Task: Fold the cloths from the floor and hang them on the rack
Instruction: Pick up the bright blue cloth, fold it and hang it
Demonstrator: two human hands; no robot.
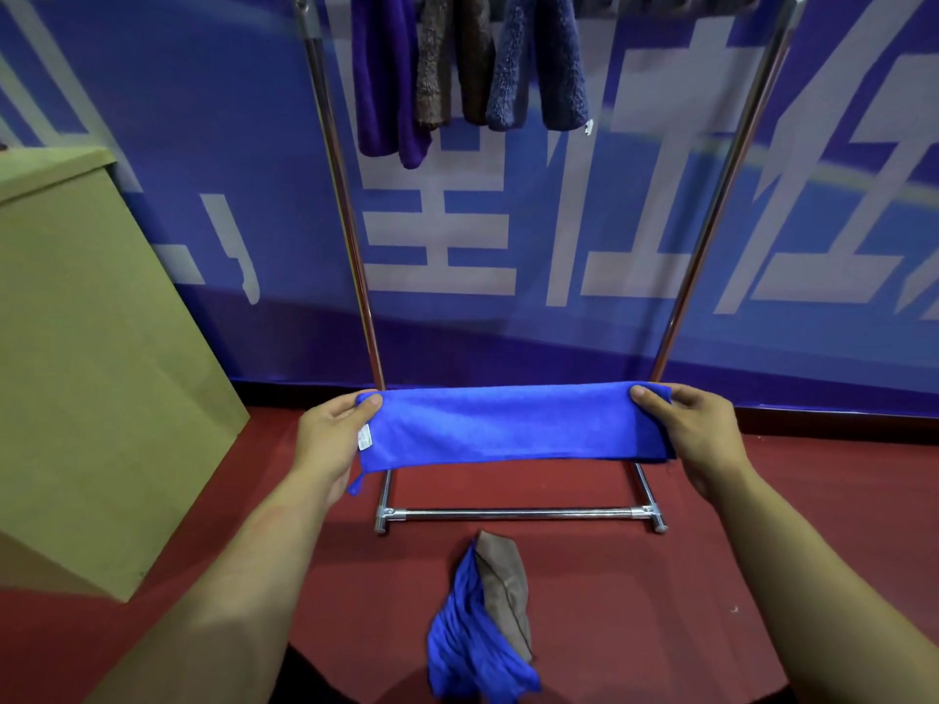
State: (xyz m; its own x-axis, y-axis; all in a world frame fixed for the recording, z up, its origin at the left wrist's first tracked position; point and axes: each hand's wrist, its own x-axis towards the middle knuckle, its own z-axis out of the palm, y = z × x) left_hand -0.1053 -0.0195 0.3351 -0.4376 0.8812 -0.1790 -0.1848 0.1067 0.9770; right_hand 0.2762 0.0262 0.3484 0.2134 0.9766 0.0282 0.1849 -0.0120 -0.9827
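A blue cloth (513, 426), folded into a long strip, is stretched level between my hands in front of the metal rack (350, 236). My left hand (330, 439) pinches its left end, where a white label shows. My right hand (696, 434) pinches the right end. On the red floor below lie a crumpled blue cloth (467, 637) and a brown cloth (508, 586), touching each other. At the top of the rack hang a purple cloth (381, 78), a brown one (452, 58) and a grey-blue one (538, 63).
A large cardboard box (91, 348) stands at the left. The rack's base bar (518, 513) lies on the red floor (737, 525) just ahead of the loose cloths. A blue banner wall (508, 327) with white characters stands behind the rack.
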